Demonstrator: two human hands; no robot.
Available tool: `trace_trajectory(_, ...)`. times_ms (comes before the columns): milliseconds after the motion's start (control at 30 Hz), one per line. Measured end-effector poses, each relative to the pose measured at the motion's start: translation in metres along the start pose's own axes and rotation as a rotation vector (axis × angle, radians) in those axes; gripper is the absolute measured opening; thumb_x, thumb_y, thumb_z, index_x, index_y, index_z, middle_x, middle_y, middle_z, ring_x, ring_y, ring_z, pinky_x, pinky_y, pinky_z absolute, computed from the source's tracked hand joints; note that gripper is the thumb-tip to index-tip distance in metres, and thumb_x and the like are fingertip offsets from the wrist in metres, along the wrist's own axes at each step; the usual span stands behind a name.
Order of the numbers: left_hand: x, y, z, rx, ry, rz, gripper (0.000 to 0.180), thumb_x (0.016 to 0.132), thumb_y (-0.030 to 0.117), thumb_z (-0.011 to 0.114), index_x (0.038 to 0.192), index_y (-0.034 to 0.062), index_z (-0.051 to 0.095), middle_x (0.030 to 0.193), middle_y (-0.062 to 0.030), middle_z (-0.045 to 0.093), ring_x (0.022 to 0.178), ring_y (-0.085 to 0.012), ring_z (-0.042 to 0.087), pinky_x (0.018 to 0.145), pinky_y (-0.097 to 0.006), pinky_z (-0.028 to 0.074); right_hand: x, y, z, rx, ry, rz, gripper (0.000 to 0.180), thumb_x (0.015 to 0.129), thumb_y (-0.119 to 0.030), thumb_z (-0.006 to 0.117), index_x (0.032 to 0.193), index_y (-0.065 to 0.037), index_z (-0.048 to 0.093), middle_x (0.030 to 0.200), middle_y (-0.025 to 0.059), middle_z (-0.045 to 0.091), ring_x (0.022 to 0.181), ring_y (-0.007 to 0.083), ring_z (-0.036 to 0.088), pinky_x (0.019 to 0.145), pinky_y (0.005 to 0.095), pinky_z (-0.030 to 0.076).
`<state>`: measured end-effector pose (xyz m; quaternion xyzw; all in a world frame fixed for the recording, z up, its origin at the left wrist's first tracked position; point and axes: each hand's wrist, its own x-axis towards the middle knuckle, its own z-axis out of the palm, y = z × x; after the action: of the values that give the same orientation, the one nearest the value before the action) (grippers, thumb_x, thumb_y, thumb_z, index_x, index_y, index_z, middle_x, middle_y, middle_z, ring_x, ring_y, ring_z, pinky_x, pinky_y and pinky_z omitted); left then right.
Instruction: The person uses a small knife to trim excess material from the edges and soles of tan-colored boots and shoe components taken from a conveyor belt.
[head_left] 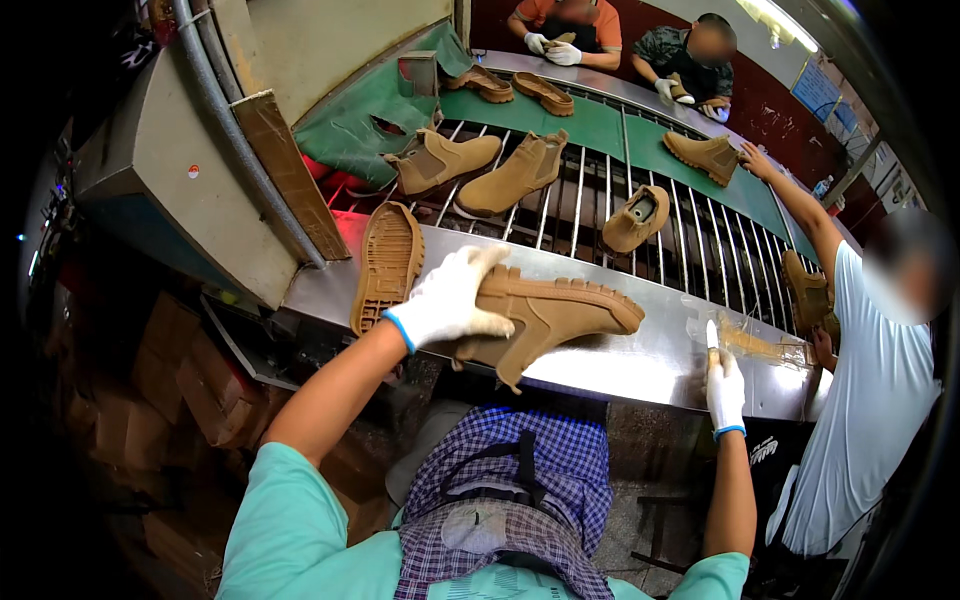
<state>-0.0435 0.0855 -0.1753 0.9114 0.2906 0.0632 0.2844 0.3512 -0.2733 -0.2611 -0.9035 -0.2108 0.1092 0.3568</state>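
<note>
Chelsea boot (pixel 572 312), tan, sole upward, held over near edge of metal counter (pixel 650 374) — person's gloved left hand (pixel 455 298) clasps its heel end between thumb and fingers. Gloved right hand (pixel 725 390), fingers curled, grips small white-tipped tool (pixel 712 334) — exact kind unclear, tip pointing away from person. Loose outsole (pixel 390 262) just beside left hand; more boots (pixel 515 180) on metal-rod conveyor (pixel 577 203) beyond.

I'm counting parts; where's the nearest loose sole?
Left of centre in the head view, the sole lies on the metal ledge, beside the left hand.
</note>
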Motion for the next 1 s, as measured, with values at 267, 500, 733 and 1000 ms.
trace_trajectory(267, -0.033, 0.007, 0.038, 0.070, 0.284, 0.250, 0.098, 0.076, 0.047, 0.091, 0.154, 0.0086, 0.049, 0.145, -0.0228, 0.055, 0.136, -0.0436, 0.053, 0.114, -0.052, 0.046, -0.133, -0.159, 0.062, -0.265, -0.413, -0.820, 0.049, 0.095, -0.029, 0.078, 0.134, -0.003, 0.063, 0.110, 0.0213, 0.074, 0.099, 0.0363, 0.074, 0.085, 0.0450, 0.059)
trace_trajectory(500, -0.008, 0.026, 0.017, 0.072, 0.095, 0.268, 0.089, 0.080, 0.046, 0.087, 0.150, 0.0043, 0.052, 0.144, -0.0192, 0.060, 0.132, -0.0399, 0.058, 0.111, -0.048, 0.049, -0.118, -0.204, 0.061, -0.266, -0.427, -0.750, 0.046, 0.099, -0.026, 0.073, 0.135, -0.002, 0.059, 0.101, 0.0229, 0.074, 0.087, 0.0380, 0.074, 0.080, 0.0449, 0.060)
trace_trajectory(733, -0.009, 0.027, 0.030, 0.283, 0.115, 0.403, 0.079, 0.078, 0.031, 0.086, 0.145, 0.0032, 0.055, 0.135, -0.0189, 0.064, 0.117, -0.0405, 0.065, 0.101, -0.049, 0.054, -0.186, -0.246, 0.103, -0.371, -0.388, -0.850, 0.031, 0.100, -0.026, 0.069, 0.118, -0.001, 0.063, 0.071, 0.0165, 0.068, 0.053, 0.0329, 0.068, 0.052, 0.0446, 0.058)
trace_trajectory(1000, -0.007, 0.026, 0.041, 0.443, 0.257, 0.565, 0.080, 0.078, 0.037, 0.087, 0.144, 0.0008, 0.061, 0.146, -0.0251, 0.059, 0.126, -0.0436, 0.061, 0.108, -0.054, 0.049, -0.093, -0.188, 0.073, -0.265, -0.468, -0.530, 0.036, 0.104, -0.039, 0.067, 0.114, -0.005, 0.062, 0.082, 0.0155, 0.072, 0.072, 0.0318, 0.075, 0.062, 0.0445, 0.061)
